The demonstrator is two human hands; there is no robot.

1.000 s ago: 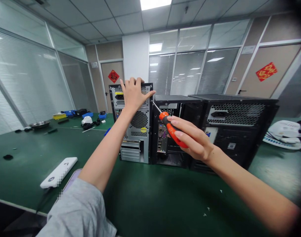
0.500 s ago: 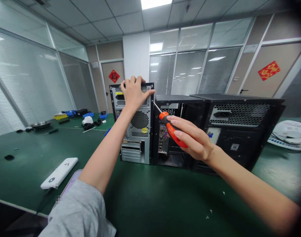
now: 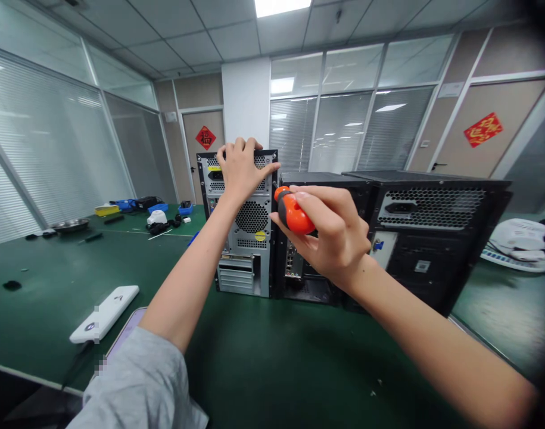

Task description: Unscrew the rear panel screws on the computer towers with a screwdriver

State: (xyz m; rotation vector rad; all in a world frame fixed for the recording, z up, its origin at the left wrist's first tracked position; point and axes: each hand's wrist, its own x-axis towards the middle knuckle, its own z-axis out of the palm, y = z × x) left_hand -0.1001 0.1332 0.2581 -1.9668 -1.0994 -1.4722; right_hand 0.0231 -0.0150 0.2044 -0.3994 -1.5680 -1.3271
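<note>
My left hand [image 3: 243, 167] rests spread over the top of a computer case [image 3: 252, 217], its fingers hooked over the upper edge and its thumb out toward the right corner. The case stands upright, with its grey metal back facing me. Pinched in my right hand [image 3: 332, 229] is a screwdriver [image 3: 298, 215] with an orange and black handle, its butt end pointing at me. Its tip is at the upper right edge of that case; the handle hides most of the shaft, and I cannot tell whether it touches a screw.
Two black computer cases, a nearer one [image 3: 312, 291] and a wider one [image 3: 426, 244], stand to the right. A white power bank [image 3: 105, 314] and a phone [image 3: 128, 328] lie at the left. Blue trays [image 3: 186, 210] sit farther back. Small screws [image 3: 373, 393] lie in front.
My right hand has moved left and turned, so the screwdriver now points away from me rather than slanting up to the left. My left hand keeps its place on the case.
</note>
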